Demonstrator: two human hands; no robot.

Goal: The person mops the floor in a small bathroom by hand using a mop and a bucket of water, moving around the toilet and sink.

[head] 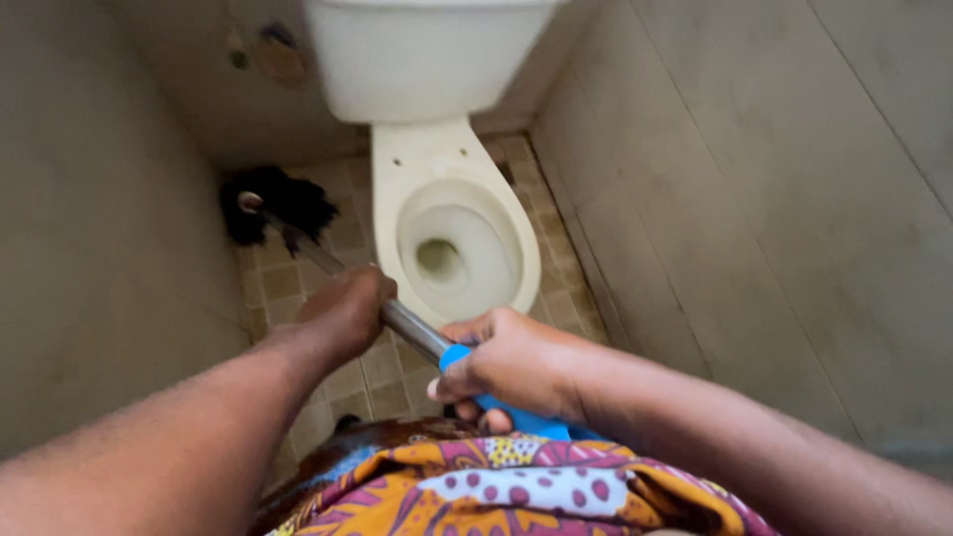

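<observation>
Patterned orange, purple and white cloth (516,491) fills the bottom of my view, and above it both hands grip a long mop with a metal shaft and bright blue plastic grip (412,333). My right hand (516,362) is closed around the blue grip near its upper end; my left hand (342,313) is wrapped tight around the bare metal further down. The shaft runs away to the upper left, where the black stringy mop head (283,203) rests on the small beige floor tiles (377,372) in the corner, just beside the cream ceramic toilet bowl (457,243) and touching or nearly touching the left wall (99,248). The bowl stands uncovered below its white cistern (427,55). As I judge it, the mopping is under way at the far corner, left of the toilet; the strip of floor to the right of the bowl, along the pale tiled wall (754,199), and the tiles nearest me appear yet to be reached, though I cannot tell wet from dry here.
</observation>
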